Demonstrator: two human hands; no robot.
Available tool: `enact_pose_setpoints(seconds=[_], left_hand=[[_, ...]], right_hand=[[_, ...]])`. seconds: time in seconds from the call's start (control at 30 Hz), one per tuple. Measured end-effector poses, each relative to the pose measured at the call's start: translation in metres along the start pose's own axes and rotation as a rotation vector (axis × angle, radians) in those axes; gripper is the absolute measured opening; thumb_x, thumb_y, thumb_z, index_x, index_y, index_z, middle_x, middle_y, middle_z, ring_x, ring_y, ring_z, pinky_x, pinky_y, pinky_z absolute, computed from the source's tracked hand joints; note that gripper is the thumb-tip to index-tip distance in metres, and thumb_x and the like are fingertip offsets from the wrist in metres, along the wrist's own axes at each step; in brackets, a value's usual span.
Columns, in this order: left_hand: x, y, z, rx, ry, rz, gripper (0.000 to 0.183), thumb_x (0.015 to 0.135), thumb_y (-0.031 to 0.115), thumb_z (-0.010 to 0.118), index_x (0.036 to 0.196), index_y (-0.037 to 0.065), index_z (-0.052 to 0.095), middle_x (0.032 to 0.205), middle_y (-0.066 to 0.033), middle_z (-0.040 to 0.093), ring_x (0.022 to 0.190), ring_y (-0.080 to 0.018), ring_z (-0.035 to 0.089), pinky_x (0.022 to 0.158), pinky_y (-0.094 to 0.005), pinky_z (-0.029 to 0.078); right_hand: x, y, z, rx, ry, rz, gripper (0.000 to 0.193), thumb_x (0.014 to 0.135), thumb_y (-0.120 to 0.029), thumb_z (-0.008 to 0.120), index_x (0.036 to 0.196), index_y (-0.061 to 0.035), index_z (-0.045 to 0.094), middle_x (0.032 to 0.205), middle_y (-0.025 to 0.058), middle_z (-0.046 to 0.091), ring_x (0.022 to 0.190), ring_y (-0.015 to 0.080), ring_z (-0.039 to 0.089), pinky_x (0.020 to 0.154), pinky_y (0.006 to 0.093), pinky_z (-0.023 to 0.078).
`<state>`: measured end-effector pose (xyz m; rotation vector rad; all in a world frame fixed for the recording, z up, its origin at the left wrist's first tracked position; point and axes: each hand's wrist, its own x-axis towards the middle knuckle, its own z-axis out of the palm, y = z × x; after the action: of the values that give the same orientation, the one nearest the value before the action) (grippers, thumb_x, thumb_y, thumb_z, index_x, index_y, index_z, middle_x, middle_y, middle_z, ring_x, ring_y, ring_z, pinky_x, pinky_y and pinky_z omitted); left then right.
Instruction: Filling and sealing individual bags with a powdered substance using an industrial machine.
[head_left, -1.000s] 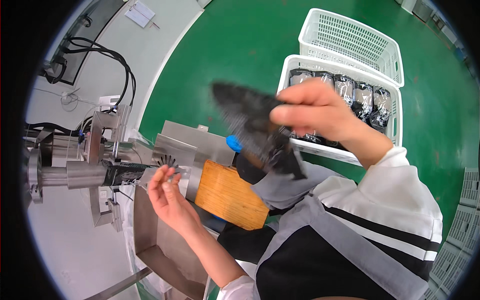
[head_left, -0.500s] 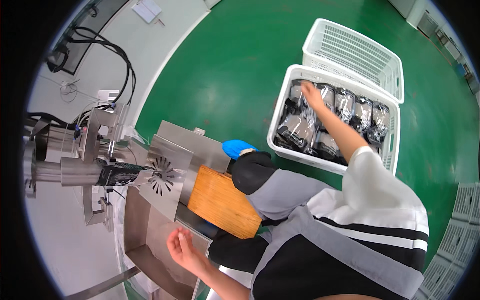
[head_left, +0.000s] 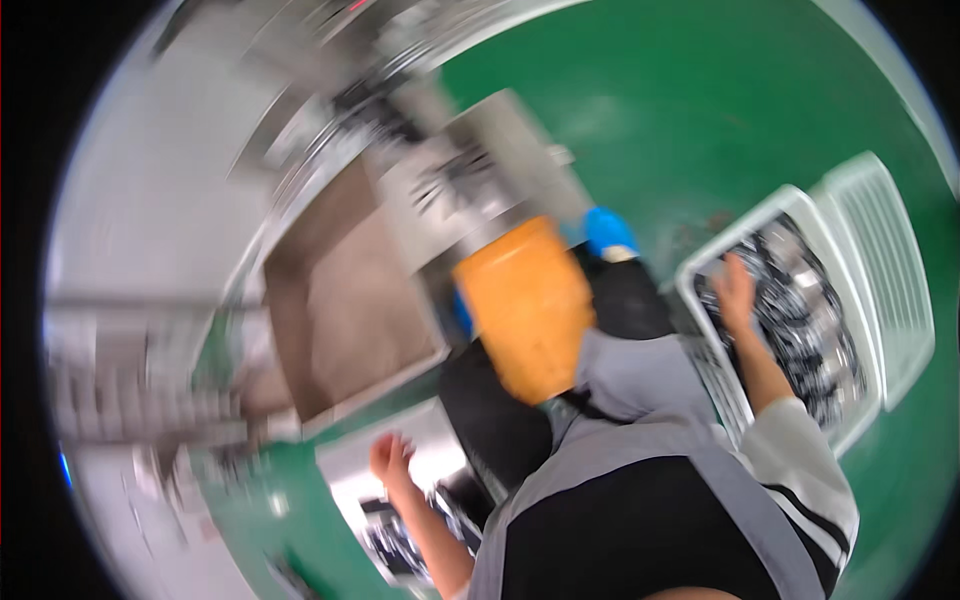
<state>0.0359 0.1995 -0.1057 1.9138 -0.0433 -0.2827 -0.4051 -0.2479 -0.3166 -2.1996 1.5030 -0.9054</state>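
Two bare hands work well apart on the factory floor: the right hand, fingers outstretched with nothing seen in its grip, is over dark packs in a white crate; whether it touches them, blur hides. The left hand, loosely curled and apparently bare, hangs over a pale tray holding more dark packs. A glossy pack could slip or crease if pressed on its neighbours, and the right forearm, crossing the crate's side, might catch the rim. Between the hands, a wooden board and the person's knees block the straight path. Beyond the left hand sits a metal bin; past the right, a second crate.
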Motion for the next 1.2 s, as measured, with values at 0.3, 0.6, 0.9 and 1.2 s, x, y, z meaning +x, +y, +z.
enact_pose_setpoints(seconds=[0.3,0.6,0.9,1.2], left_hand=[[-0.092,-0.086,-0.060,1.311,0.310,0.201,0.056,0.076,0.040,0.070,0.102,-0.007,0.054,0.097,-0.0213,0.058,0.090,-0.0373,0.056,0.074,-0.0421,0.048],[-0.116,-0.101,-0.071,1.031,0.189,0.013,0.014,0.071,0.011,0.065,0.067,-0.001,0.059,0.067,-0.0211,0.061,0.065,-0.0380,0.060,0.056,-0.0440,0.044],[-0.046,-0.078,-0.056,0.898,-0.006,0.174,0.040,0.070,0.027,0.077,0.068,-0.003,0.052,0.061,-0.0156,0.055,0.054,-0.0224,0.049,0.049,-0.0390,0.039],[-0.037,0.022,-0.047,0.492,-0.040,0.220,0.034,0.077,0.021,0.071,0.096,0.000,0.052,0.080,-0.0183,0.060,0.064,-0.0243,0.057,0.058,-0.0359,0.045]], right_hand=[[-0.010,0.042,0.024,-0.031,-0.032,-0.019,0.048,0.092,-0.021,0.050,0.131,0.0055,0.042,0.134,0.0241,0.044,0.127,0.0341,0.040,0.105,0.0384,0.030],[0.066,-0.130,-0.054,0.566,0.113,-0.155,0.036,0.087,0.000,0.048,0.123,-0.0012,0.053,0.128,0.0111,0.052,0.116,0.0213,0.051,0.099,0.0307,0.039],[0.032,-0.263,-0.071,0.809,0.109,-0.294,0.028,0.077,0.010,0.051,0.099,-0.0015,0.063,0.104,0.0115,0.064,0.080,0.0176,0.063,0.071,0.0283,0.051],[-0.012,-0.313,-0.055,0.772,-0.021,-0.505,0.020,0.074,-0.002,0.056,0.093,-0.0061,0.063,0.100,0.0068,0.065,0.089,0.0257,0.063,0.069,0.0342,0.052]])
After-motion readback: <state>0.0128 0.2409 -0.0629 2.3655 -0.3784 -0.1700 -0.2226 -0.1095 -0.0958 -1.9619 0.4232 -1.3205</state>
